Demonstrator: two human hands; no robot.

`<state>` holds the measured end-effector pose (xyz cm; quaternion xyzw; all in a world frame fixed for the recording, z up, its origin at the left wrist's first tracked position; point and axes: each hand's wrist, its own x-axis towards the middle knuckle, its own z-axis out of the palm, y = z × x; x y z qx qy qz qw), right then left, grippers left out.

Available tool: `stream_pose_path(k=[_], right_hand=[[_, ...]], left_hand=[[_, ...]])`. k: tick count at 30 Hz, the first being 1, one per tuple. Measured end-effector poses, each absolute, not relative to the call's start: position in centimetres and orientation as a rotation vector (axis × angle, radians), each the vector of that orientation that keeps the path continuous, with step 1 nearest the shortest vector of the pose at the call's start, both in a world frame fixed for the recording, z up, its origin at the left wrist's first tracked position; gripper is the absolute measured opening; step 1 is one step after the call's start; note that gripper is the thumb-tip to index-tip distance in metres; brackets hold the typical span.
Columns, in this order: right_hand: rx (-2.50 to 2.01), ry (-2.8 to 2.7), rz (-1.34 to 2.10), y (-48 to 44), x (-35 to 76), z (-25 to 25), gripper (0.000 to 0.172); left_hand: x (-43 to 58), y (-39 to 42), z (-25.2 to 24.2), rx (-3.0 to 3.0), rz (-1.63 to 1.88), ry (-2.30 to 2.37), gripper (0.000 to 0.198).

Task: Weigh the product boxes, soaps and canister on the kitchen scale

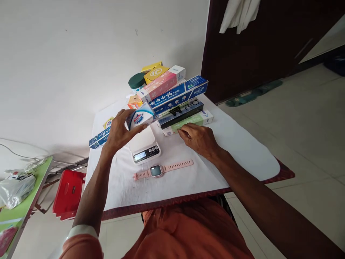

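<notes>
My left hand [120, 131] grips a small white and blue box [142, 117], holding it tilted over the back of a white kitchen scale [141, 140]. Digits glow on the scale's display, too small to read surely. My right hand [198, 138] has its fingers curled together at the front edge of a green and white toothpaste box [188, 122]; nothing shows in them, and I cannot tell whether they touch the box. In front of the scale lies a pink-strapped smartwatch [156, 171], its strap stretched out.
Behind my hands are a black R&O box [182, 113], a blue toothpaste box [179, 95], a pink box [163, 84], yellow boxes and a green-lidded jar [136, 81]. Another blue box [99, 138] lies left. A red chair [68, 192] and green table [29, 187] stand beyond.
</notes>
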<state>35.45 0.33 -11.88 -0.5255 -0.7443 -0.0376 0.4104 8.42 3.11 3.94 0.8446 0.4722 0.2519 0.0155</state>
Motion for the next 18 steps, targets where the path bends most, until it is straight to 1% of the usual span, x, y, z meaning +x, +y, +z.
stream_pose_path(k=[5, 9, 13, 18], right_hand=[[-1.362, -1.848, -0.135, 0.5, 35.6, -12.0, 0.031], [-1.379, -1.795, -0.160, 0.5, 35.7, -11.6, 0.033], [-1.359, -1.762, -0.108, 0.4, 35.7, -11.2, 0.032], [-1.316, -1.723, -0.072, 0.2, 35.7, -10.6, 0.022]], left_hand=[[14.1, 4.5, 1.7, 2.834, 0.740, 1.289, 0.058], [17.7, 5.7, -0.2, 2.965, 0.686, 1.351, 0.059], [19.0, 5.7, -1.1, 3.093, 0.685, 1.414, 0.056], [18.9, 5.4, -1.7, 3.129, 0.780, 1.442, 0.051]])
